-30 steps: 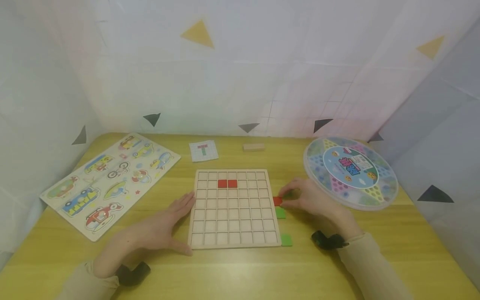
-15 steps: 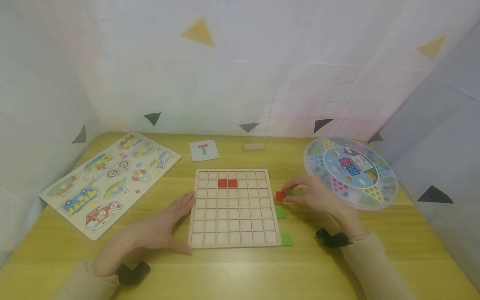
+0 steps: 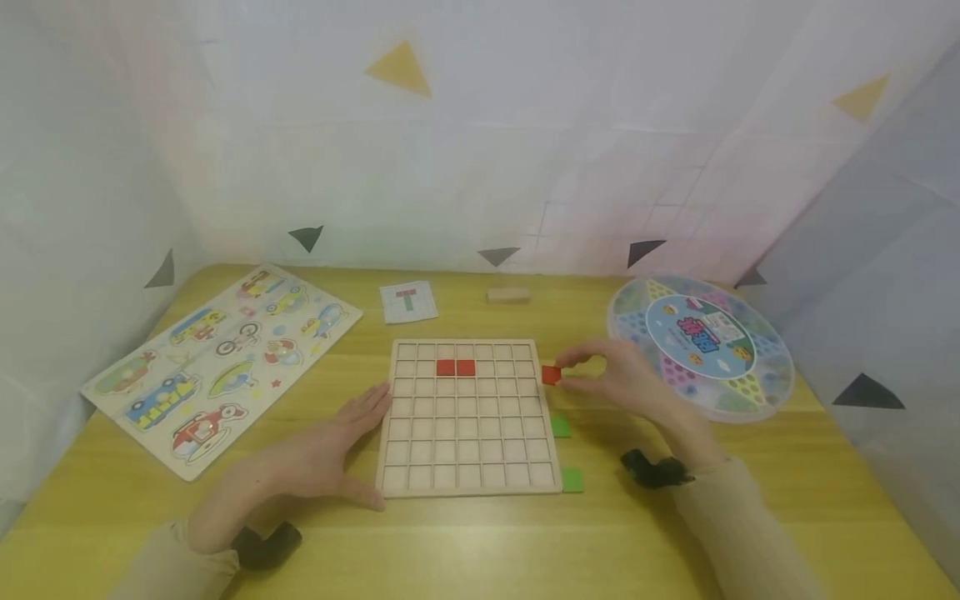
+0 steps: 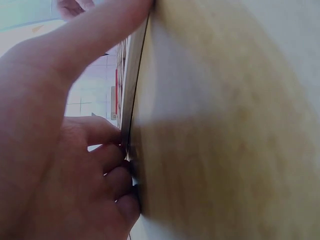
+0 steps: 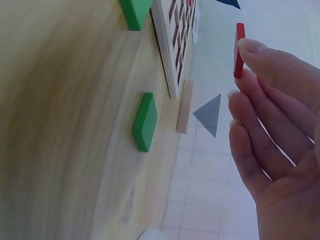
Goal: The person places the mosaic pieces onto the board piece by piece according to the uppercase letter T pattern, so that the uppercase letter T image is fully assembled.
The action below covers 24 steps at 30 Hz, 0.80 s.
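Pinched between thumb and fingertips, a flat red square tile (image 3: 551, 375) was in the right hand (image 3: 626, 383) in the head view, right of centre, just beside the right edge of a pale wooden grid board (image 3: 468, 429). Two placed red tiles (image 3: 446, 367) sat side by side in the second row from the top; two green square tiles (image 3: 572, 480) lay by the lower right edge. At lower left, the left hand (image 3: 322, 454) held nothing, its fingers and thumb spread against the board's left side. Above centre, a white paper card (image 3: 407, 302) showed a red bar over a green stem. Adding another red seemed the step in hand; the next move probably called for lowering it level into a cell beside the pair. Only the left wrist view showed the fingertips meeting the board's edge up close. At upper right, the right wrist view showed the held tile edge-on and, at centre, a loose green tile (image 5: 145, 122), perhaps hidden from the head view by the right hand.
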Available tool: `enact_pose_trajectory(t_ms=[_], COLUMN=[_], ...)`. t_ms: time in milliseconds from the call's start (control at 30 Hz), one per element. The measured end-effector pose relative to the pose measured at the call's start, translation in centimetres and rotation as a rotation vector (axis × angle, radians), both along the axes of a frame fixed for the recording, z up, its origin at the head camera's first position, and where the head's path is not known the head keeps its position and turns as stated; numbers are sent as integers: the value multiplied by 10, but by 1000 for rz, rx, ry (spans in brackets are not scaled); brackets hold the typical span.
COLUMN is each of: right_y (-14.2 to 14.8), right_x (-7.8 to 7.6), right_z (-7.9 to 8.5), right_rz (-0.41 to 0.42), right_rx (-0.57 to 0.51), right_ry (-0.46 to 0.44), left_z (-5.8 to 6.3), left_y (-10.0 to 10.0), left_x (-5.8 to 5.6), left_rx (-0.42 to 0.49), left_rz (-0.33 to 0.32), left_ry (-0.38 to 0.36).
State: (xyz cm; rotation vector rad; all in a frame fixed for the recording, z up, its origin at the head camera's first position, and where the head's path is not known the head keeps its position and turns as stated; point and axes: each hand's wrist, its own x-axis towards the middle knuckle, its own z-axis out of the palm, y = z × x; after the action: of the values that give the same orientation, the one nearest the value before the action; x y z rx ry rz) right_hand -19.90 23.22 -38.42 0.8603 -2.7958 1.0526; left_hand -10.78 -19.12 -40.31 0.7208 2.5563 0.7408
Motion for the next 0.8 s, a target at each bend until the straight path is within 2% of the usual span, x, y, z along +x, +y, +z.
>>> enact_pose_trajectory(t_ms=[400, 633, 800], right_y=[-38, -63, -77], right_x=[-13, -19, -22], right_z=[8, 14, 13], right_rz=[10, 8, 4], right_rx=[-46, -31, -72], right_ry=[-58, -81, -118], left_z=[-3, -4, -2], left_y=[-1, -1, 0], left_x=[-1, -1, -1], left_rx=[1, 4, 6], left_rz=[-9, -11, -8], left_ry=[19, 24, 15])
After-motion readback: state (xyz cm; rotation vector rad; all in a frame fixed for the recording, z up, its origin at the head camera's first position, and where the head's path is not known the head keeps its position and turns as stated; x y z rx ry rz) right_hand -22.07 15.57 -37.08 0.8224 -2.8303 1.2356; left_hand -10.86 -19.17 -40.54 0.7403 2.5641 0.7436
